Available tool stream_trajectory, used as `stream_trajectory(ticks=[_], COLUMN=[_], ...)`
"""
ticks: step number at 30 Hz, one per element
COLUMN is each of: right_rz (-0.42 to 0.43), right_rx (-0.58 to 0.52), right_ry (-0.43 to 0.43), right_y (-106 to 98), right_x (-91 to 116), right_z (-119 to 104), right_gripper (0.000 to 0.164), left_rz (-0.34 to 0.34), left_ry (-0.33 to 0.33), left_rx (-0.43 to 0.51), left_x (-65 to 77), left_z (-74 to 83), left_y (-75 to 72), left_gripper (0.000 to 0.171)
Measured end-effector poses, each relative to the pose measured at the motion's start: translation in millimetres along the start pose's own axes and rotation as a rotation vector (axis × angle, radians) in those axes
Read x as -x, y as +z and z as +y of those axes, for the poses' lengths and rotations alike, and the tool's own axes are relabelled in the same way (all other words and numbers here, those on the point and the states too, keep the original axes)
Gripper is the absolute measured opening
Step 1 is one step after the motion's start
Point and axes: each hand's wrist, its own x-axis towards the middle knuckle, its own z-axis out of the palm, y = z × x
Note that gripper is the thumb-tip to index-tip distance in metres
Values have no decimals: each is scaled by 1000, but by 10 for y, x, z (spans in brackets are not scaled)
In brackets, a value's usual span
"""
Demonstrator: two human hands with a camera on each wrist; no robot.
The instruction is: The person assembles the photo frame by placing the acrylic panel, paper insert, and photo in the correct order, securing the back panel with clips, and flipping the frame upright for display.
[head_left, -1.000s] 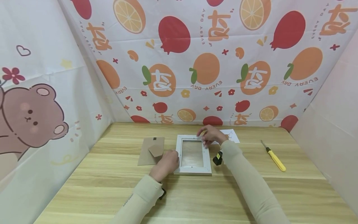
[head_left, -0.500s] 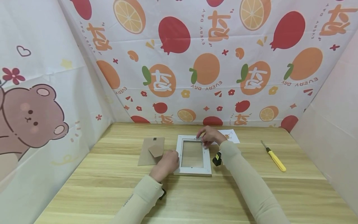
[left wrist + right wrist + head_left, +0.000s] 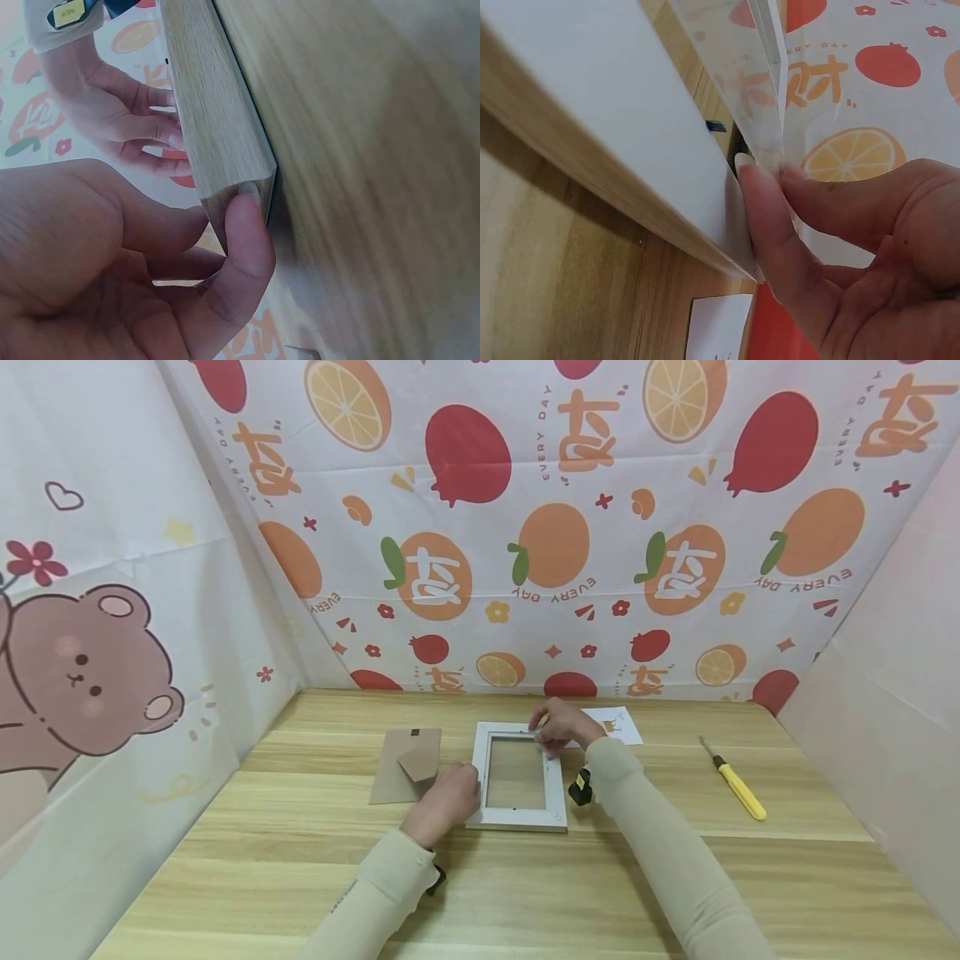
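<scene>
A white picture frame (image 3: 517,816) lies face down on the table, its opening showing a grey-brown surface. My left hand (image 3: 450,797) grips its left side; in the left wrist view the thumb and a finger pinch the wood-toned corner (image 3: 240,176). At the upper right of the frame is my right hand (image 3: 564,724). Up close in the right wrist view, its thumb and index finger pinch the corner of a clear sheet (image 3: 739,90), which slants up from the frame's white back (image 3: 622,97).
Left of the frame lies a brown backing board (image 3: 390,777) with a fold-out stand (image 3: 420,763). A white card with a drawing (image 3: 628,724) is partly behind the right hand. Farther right rests a yellow-handled screwdriver (image 3: 741,788). A patterned cloth (image 3: 525,635) rises behind the table (image 3: 285,860).
My right fingers have drawn closer together at the frame's upper right, with a slight shift of the hand. The left hand and the frame stay nearly where they were.
</scene>
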Motion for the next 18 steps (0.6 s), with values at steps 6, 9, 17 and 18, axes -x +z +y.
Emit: stream_trajectory(ticks=[6,9,17,18], right_rz=[13,23,97,104], right_rx=[40,63,197,216], right_ry=[-10,-14,-19,-21], right_y=[12,15,55,59], right_x=[-31,-28,-8,-10], right_z=[6,-4,-72,-77], right_gripper=[15,14,10,10], left_rz=[-5,-3,-7,-9], left_ry=[-5,-2,-2,-2], left_rx=[8,8,6,7], left_x=[-6,-12,-16,-16], left_z=[-2,-3,-5,-6], left_y=[6,8,6,5], left_gripper=[14,15,15,15])
